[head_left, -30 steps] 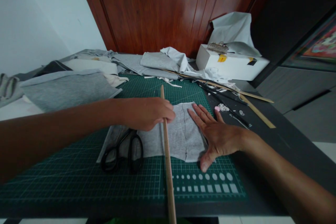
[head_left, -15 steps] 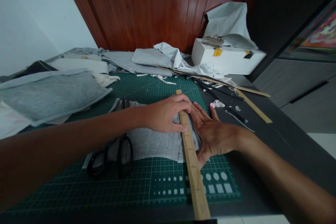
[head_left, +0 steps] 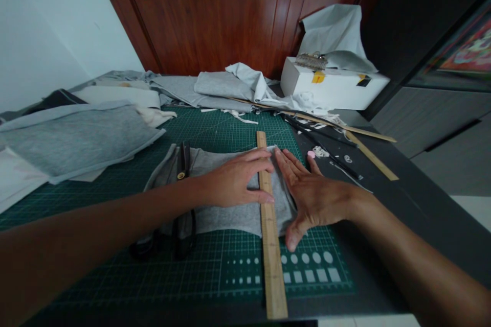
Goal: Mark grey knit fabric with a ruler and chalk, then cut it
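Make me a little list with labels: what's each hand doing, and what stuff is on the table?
left hand: flat on the grey cloth, fingertips at the wooden ruler
right hand: flat on the cloth's right edge, beside the ruler
ruler: lies across the cloth, pointing away
scissors: black, left of the hands
mat: green cutting mat with grid
behind: white box, piled fabric

Dark table [head_left: 387, 209] carries a green cutting mat [head_left: 215, 133] (gridded), white box [head_left: 330, 89].
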Motion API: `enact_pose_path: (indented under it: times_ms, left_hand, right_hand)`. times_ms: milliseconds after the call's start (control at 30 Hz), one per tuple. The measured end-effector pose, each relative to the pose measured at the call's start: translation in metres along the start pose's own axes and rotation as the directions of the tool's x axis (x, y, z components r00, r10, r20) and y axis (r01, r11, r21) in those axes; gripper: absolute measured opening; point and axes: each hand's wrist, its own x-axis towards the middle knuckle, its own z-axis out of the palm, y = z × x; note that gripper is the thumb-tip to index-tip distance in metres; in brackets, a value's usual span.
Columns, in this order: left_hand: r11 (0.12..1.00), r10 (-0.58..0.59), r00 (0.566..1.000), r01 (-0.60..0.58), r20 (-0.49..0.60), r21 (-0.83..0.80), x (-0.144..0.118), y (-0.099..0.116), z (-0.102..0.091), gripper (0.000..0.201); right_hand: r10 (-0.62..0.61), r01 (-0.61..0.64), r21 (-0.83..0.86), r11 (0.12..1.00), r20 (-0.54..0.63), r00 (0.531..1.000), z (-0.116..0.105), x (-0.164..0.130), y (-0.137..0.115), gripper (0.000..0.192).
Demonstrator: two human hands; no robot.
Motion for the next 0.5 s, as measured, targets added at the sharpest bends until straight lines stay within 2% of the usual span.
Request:
enact_pose_path:
  times_ms: [300,500]
  left_hand:
    - [0.999,0.011,0.999,-0.009,-0.040,0.048,-0.0043,-0.0003,0.0043,0.069]
    - [0.989,-0.101,0.995,0.103,-0.021,0.111,-0.0071,-0.0003,0.0048,0.083]
  right_hand:
    - [0.021,-0.021,0.011,1.000,0.024,0.999,-0.0003,0.0015,-0.0005,0.174]
    - [-0.015,0.015,0.005,1.000,-0.018,1.000,0.0024,-0.0003,0.0041,0.171]
